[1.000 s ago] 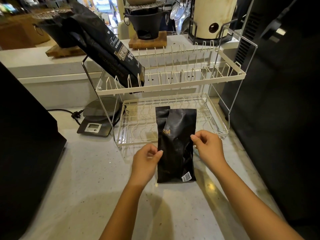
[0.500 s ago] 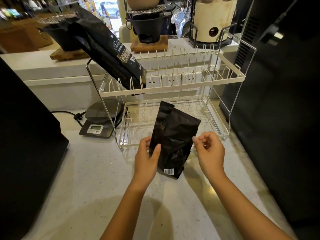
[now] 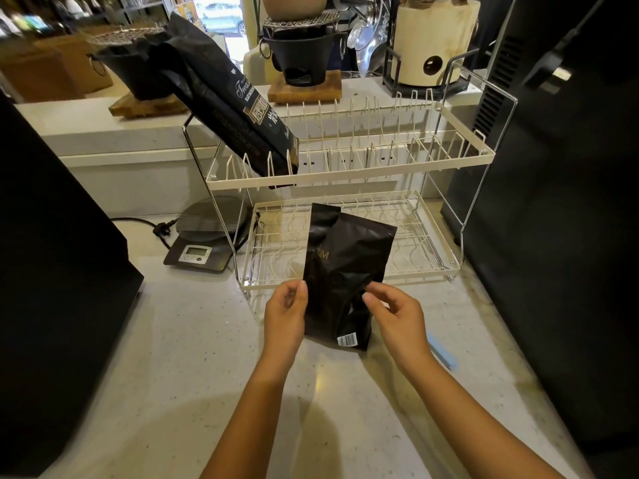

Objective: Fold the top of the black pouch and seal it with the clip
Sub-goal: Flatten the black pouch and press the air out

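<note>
We see the black pouch point(image 3: 345, 271) held upright and tilted a little to the right, in front of the lower tier of the two-tier dish rack point(image 3: 349, 171), its bottom edge just above the pale speckled counter point(image 3: 179, 368). Faint gold letters sit on its upper left face; we can make out something like "M" and no more. A white barcode sticker point(image 3: 346, 339) sits near its lower right corner. Its top edge is creased but not folded down.

Our left hand point(image 3: 285, 318) grips the pouch's left edge, thumb in front and fingers curled behind. Our right hand point(image 3: 394, 314) is at the pouch's right edge, fingers loosely bent and the fingertips point(image 3: 367, 296) on the front of the pouch; we cannot tell whether it truly pinches the film or only touches it.

A pale blue clip point(image 3: 441, 354) lies on the counter to the right of the pouch, partly hidden by our right wrist.

A large black coffee bag point(image 3: 228, 108) leans in the left end of the rack's upper tier. White script on it begins "Trea"; the lines under it and the boxed label lower down are too small for us to read.

Left of the rack's lower tier, a dark digital scale point(image 3: 204, 240) sits on the counter with a grey display, and a black cord point(image 3: 148, 224) runs off from it to the left.
</note>
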